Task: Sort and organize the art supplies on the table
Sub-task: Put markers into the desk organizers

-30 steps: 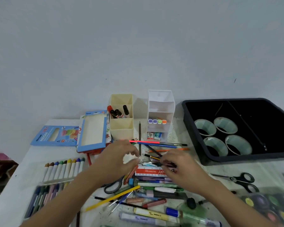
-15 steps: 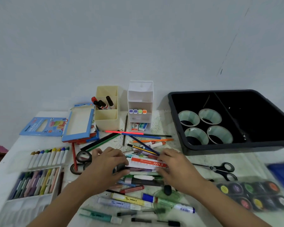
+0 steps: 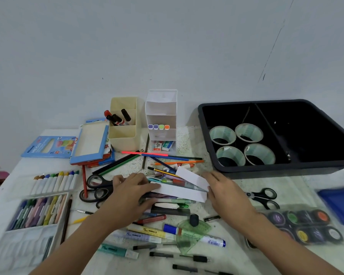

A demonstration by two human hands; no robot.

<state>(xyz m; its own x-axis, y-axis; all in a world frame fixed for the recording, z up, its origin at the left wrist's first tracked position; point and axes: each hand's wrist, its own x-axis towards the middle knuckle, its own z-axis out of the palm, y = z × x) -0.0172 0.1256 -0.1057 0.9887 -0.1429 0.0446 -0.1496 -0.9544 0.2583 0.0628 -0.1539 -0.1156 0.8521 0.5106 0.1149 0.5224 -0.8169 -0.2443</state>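
Far left of the box: crayon tray (image 3: 38,209) and blue pack (image 3: 48,146), crayons lying in rows. Just left of the box, black scissors (image 3: 98,188) lie flat, touching the pile.

Left hand (image 3: 130,193) grips the box's left end, fingers curled over the top, thumb under. Box (image 3: 179,192) is white and long, flap up, held level over the pencil pile (image 3: 167,163) mid-table. Likely held at both ends so it stays open and steady for loading loose pencils.

Behind the box: beige holder (image 3: 125,126) with markers in it, and white organizer (image 3: 161,120). In front of the box: loose markers (image 3: 147,233), which look to be in the way of setting it down.

Right hand (image 3: 225,192) holds the box's right end, fingers bent on it; the exact pinch is hard to see.

Right of the box: black bin (image 3: 266,171) holding tape rolls (image 3: 240,143), second scissors (image 3: 264,197), paint pots (image 3: 306,225). Clutter under the box probably gives no flat seat, and round pens could roll.
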